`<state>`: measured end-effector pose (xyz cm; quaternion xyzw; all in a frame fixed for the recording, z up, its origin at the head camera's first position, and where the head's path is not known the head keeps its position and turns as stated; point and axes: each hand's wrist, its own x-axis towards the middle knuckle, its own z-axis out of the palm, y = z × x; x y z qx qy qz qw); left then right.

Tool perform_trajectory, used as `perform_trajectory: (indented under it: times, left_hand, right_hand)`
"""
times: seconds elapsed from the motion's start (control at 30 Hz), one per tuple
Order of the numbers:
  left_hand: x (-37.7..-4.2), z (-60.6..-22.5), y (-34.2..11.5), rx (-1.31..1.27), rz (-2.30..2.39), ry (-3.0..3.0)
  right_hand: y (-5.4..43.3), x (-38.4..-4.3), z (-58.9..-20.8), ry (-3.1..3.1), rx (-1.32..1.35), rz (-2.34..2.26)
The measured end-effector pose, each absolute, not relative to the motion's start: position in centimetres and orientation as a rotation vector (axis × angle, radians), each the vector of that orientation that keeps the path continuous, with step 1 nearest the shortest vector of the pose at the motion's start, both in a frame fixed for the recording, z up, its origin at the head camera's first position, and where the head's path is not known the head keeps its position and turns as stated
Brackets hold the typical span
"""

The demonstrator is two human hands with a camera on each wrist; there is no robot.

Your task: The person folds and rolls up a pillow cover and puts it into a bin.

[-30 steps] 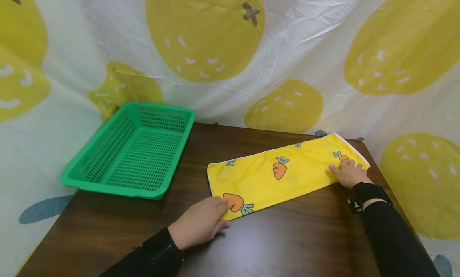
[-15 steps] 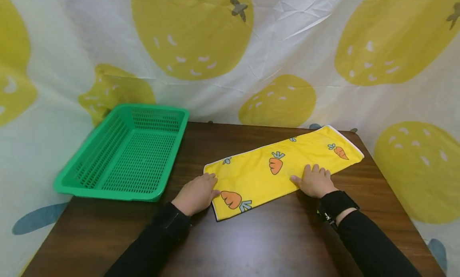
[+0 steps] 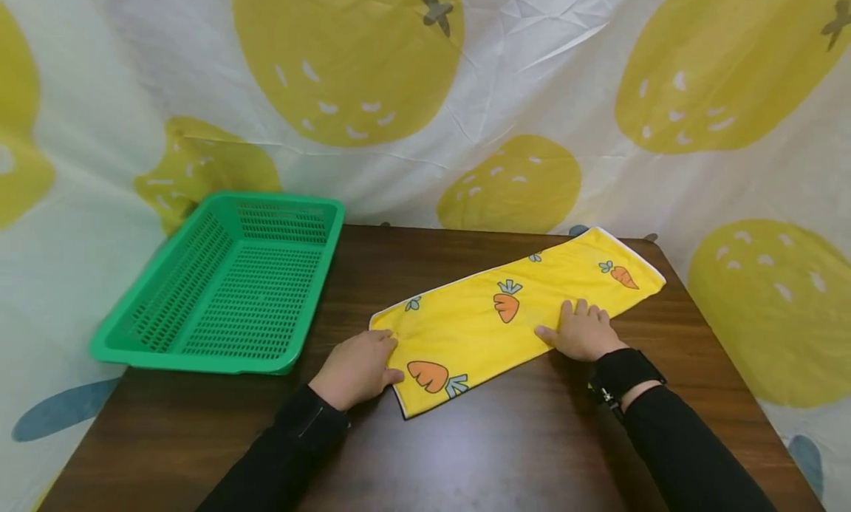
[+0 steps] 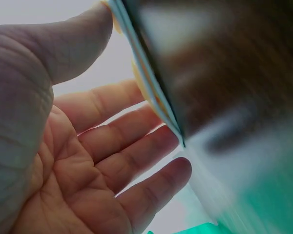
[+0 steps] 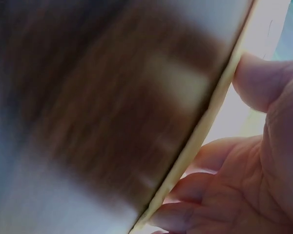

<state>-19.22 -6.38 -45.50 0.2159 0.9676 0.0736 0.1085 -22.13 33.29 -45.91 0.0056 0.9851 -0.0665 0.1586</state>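
The yellow cloth [image 3: 492,335] lies right of the green basket [image 3: 199,362]. Left hand [image 3: 355,368] touches its left end, right hand [image 3: 585,333] its near edge, fingers loosely extended, gripping nothing; light, even pressure should smooth it well.

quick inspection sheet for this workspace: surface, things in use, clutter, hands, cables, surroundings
surface: dark brown table, glare on its near part
things in use: yellow carrot-print cloth, lying at a slant
clutter: nothing seen beyond a green basket, left of the cloth
hands: left hand touches the cloth's left end; right hand rests on its near edge
cables: nothing seen
surroundings: white curtain with yellow fruit print behind the table
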Motion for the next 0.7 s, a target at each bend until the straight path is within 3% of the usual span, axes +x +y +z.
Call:
perform_trajectory:
  times: [0.4,0.57,0.7]
  left_hand:
    - [-17.8,-45.1,-6.5,0.783,0.224,2.877]
    - [-17.8,-45.0,-6.7,0.819,0.202,2.901]
    - [-17.9,-44.9,-6.6,0.854,0.189,2.903]
  right_hand:
    - [36.1,-23.6,-47.8,2.868,-0.075,-0.152]
    - [30.3,-20.5,-45.0,3.069,-0.214,-0.204]
    - [23.1,-16.4,-43.3,3.122,-0.735,-0.305]
